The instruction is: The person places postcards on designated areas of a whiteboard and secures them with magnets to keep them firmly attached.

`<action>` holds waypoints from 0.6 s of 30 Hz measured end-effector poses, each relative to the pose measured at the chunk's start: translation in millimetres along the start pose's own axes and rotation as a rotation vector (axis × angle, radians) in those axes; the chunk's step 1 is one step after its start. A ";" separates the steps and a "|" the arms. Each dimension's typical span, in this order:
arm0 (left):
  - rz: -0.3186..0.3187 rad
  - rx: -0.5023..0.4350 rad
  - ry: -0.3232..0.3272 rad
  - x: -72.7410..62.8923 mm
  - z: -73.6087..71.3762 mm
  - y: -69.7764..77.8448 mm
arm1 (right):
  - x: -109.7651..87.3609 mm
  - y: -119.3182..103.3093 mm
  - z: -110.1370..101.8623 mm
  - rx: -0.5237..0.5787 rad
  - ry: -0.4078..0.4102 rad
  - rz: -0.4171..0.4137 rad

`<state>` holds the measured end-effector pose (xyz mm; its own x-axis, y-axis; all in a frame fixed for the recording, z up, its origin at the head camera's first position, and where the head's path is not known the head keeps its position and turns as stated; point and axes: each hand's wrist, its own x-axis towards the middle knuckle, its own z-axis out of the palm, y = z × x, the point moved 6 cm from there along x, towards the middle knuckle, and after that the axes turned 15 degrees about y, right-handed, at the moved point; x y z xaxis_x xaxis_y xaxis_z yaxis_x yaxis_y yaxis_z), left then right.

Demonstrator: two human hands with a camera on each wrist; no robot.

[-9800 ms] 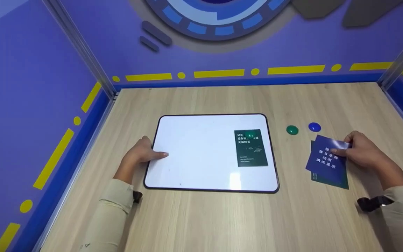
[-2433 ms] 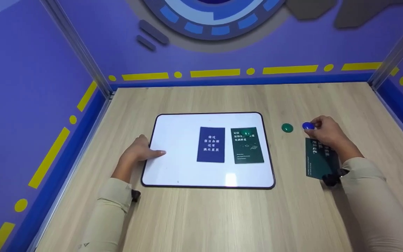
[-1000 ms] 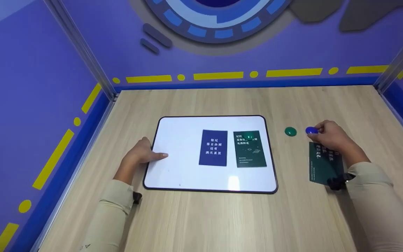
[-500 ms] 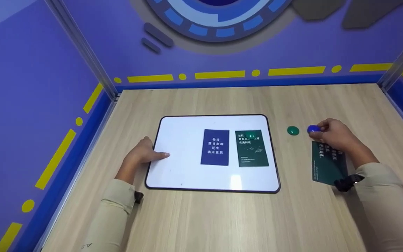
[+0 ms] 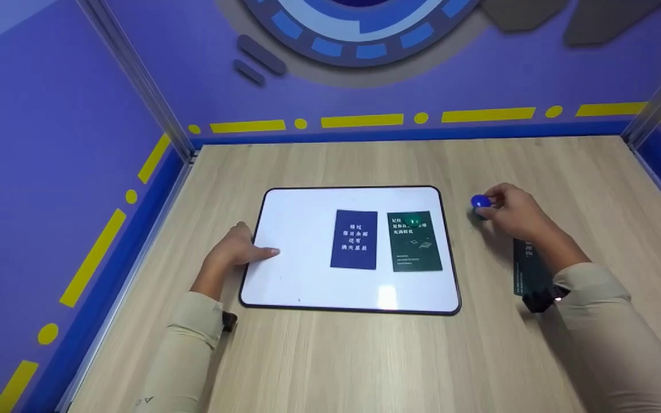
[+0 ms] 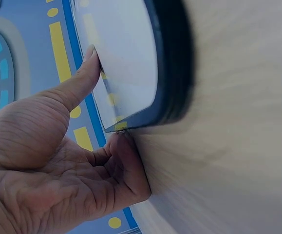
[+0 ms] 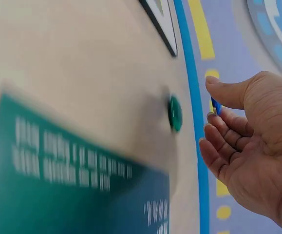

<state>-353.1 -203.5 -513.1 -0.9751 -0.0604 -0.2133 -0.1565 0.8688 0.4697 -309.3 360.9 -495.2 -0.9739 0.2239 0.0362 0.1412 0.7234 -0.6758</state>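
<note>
My right hand (image 5: 517, 211) pinches a round blue magnet (image 5: 480, 201) between thumb and fingers, raised above the table. Just below it lies a green magnet (image 7: 175, 113), mostly covered by the hand in the head view. My left hand (image 5: 236, 246) grips the left edge of a black-rimmed whiteboard (image 5: 302, 275), thumb on its white face and fingers at the rim. On the board lie a blue card (image 5: 353, 240) with white writing and, to its right, a dark green card (image 5: 415, 252). A second green magnet (image 5: 413, 220) sits on that green card's upper part.
Another green card (image 7: 82, 185) lies on the wooden table (image 5: 342, 367) right of the board, partly under my right forearm. Blue-purple walls (image 5: 152, 80) with yellow marks enclose the table at the back and sides.
The blue card has gone from my right hand onto the board. My right hand has since picked up the blue magnet and moved it left, over the green one. My left hand stays put.
</note>
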 end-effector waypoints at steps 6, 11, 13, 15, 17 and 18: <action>-0.011 -0.005 0.004 -0.1 -0.2 1.0 | -3.8 -32.2 25.3 0.031 0.001 -0.032; -0.023 -0.007 -0.005 -1.1 -0.7 1.6 | -8.2 -60.0 50.1 0.059 -0.037 -0.049; -0.027 -0.010 -0.007 -1.7 -1.3 1.6 | -9.7 -70.8 60.9 0.059 -0.053 -0.061; -0.030 -0.016 -0.007 -2.4 -1.7 1.7 | -10.9 -82.0 72.1 0.053 -0.066 -0.080; -0.035 -0.020 -0.005 -3.0 -2.0 1.8 | -11.4 -93.2 84.1 0.042 -0.078 -0.110; -0.038 -0.022 -0.005 -3.3 -2.0 1.7 | -11.7 -98.6 90.3 0.037 -0.082 -0.125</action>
<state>-350.5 -202.9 -509.9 -0.9677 -0.0905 -0.2352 -0.1966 0.8549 0.4801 -327.9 228.0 -495.4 -0.9950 0.0784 0.0622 0.0130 0.7177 -0.6962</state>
